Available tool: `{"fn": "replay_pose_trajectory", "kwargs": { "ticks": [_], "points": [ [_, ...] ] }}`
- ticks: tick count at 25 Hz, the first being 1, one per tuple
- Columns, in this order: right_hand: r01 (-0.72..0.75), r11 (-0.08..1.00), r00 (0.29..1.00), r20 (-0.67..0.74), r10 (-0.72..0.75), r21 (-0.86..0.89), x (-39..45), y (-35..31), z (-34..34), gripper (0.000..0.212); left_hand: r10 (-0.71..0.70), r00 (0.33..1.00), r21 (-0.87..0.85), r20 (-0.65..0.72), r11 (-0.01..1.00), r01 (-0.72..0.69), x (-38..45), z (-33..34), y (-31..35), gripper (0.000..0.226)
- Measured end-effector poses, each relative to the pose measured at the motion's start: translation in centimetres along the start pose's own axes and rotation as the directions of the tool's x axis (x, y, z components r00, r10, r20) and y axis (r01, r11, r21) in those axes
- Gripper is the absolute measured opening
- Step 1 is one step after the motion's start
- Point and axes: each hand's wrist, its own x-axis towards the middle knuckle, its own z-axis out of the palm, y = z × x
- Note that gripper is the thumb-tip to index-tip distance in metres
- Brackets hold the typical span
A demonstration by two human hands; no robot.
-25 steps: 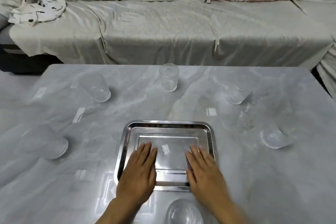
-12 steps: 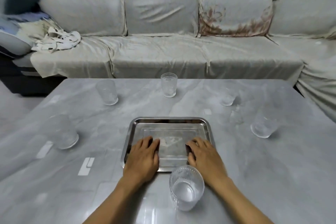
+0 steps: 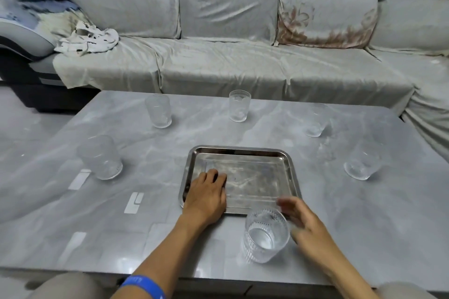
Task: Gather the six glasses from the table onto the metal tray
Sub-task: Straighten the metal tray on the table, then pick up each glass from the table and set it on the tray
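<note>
A metal tray (image 3: 286, 165) lies in the middle of the grey marble table with nothing in it. My left hand (image 3: 206, 195) rests flat on its near left corner. My right hand (image 3: 303, 223) hovers open just right of a ribbed glass (image 3: 266, 235) standing in front of the tray; it is blurred and holds nothing. Several more clear glasses stand around the tray: one at the near left (image 3: 100, 156), one at the far left (image 3: 159, 110), one at the far middle (image 3: 239, 105), one at the far right (image 3: 315, 120) and one at the right (image 3: 362, 162).
The table (image 3: 364, 226) carries a few white tape marks (image 3: 133, 202) on its left side. A sofa under a grey cover (image 3: 218, 68) runs behind it, with a crumpled white cloth (image 3: 87, 39) on its left end. My knees show below the table's near edge.
The camera has tilted up and pulled back. My right hand has left the tray and moved back to the right side of the near glass. My left hand stays on the tray.
</note>
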Motion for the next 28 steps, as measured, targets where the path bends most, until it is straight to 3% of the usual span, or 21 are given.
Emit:
{"fn": "replay_pose_trajectory", "kwargs": {
  "ticks": [2, 3, 8, 10, 12, 14, 16, 18, 23, 28],
  "points": [
    [-0.039, 0.995, 0.965, 0.256, 0.061, -0.09, -2.8, -0.4, 0.8, 0.094, 0.011, 0.999, -0.031, -0.031, 0.999, -0.012, 0.1, 0.2, -0.1, 0.034],
    [-0.033, 0.993, 0.957, 0.281, 0.065, -0.115, -3.3, -0.2, 1.3, 0.1, 0.014, 0.999, -0.047, -0.042, 0.999, -0.016, 0.2, 0.3, -0.1, 0.03],
    [0.017, 1.0, 1.0, 0.004, -0.017, -0.001, -2.9, -0.9, 4.0, 0.083, 0.031, 0.999, -0.037, -0.012, 0.999, -0.031, 0.1, -0.1, -0.2, 0.024],
    [0.024, 0.999, 0.998, -0.057, -0.022, 0.037, -2.7, -1.6, 4.0, 0.083, 0.034, 0.999, -0.123, -0.019, 0.992, -0.036, 0.4, -0.9, -0.3, 0.028],
    [0.073, 0.996, 0.991, -0.117, -0.068, 0.044, -1.2, -3.6, 3.3, 0.089, -0.071, 0.984, -0.237, -0.161, 0.971, 0.031, 1.0, -2.2, -1.2, 0.032],
    [0.143, 0.989, 0.974, -0.171, -0.149, -0.045, 1.9, -6.5, 2.6, 0.089, -0.316, 0.915, -0.306, -0.252, 0.923, 0.235, 1.7, -3.4, -3.1, 0.035],
    [0.182, 0.964, 0.953, -0.206, -0.222, -0.195, 6.2, -9.4, 2.5, 0.074, -0.526, 0.844, -0.376, -0.105, 0.806, 0.456, 1.9, -4.0, -5.5, 0.044],
    [0.2, 0.916, 0.947, -0.17, -0.272, -0.347, 10.9, -11.3, 3.3, 0.068, -0.59, 0.805, -0.426, 0.059, 0.714, 0.555, 2.0, -3.8, -6.8, 0.048],
    [0.233, 0.78, 0.963, 0.024, -0.269, -0.581, 18.2, -11.2, 7.9, 0.073, -0.601, 0.789, -0.518, 0.128, 0.638, 0.57, 2.5, -3.4, -7.5, 0.022],
    [0.314, 0.69, 0.924, 0.044, -0.379, -0.652, 19.7, -10.8, 10.4, 0.057, -0.621, 0.768, -0.58, 0.157, 0.571, 0.581, 2.6, -3.2, -7.6, 0.015]
  ]
}}
